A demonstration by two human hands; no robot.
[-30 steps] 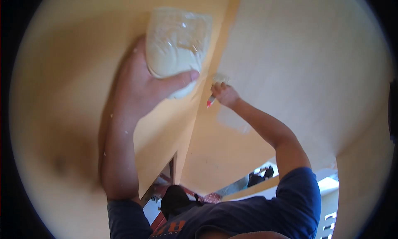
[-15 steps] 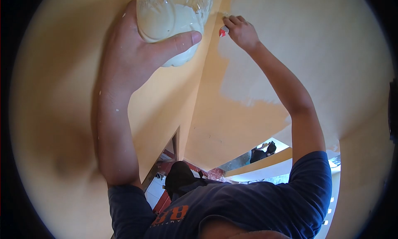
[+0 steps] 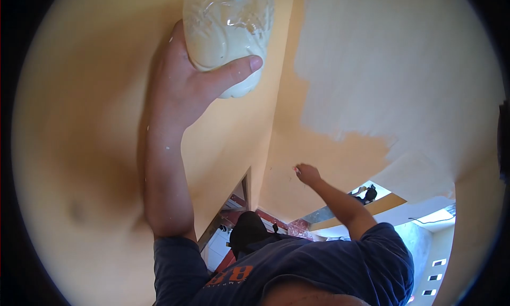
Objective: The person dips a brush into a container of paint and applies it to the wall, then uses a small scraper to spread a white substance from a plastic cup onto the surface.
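Note:
My left hand (image 3: 199,88) is closed around a clear plastic bottle (image 3: 228,40) partly filled with white paint, at the top of the view. The bottle's upper end is cut off by the frame, and my thumb lies across its front. Down at the orange-yellow wall (image 3: 313,147), my right hand (image 3: 308,174) is closed on what looks like a paintbrush (image 3: 296,170). Just a small reddish, pale bit of it shows; the rest is hidden by my fingers. Higher on that wall spreads a whitish painted area (image 3: 366,67) with uneven edges.
A second orange-yellow wall (image 3: 85,120) stands close on the left, meeting the other at a corner. Below are a doorway (image 3: 245,192), red and white floor tiles (image 3: 218,247), and an opening (image 3: 382,192) where another person (image 3: 366,193) shows in part.
My right hand has moved down from beside the corner at the painted area to the lower, unpainted wall. My left hand and the bottle sit slightly lower and further right in view.

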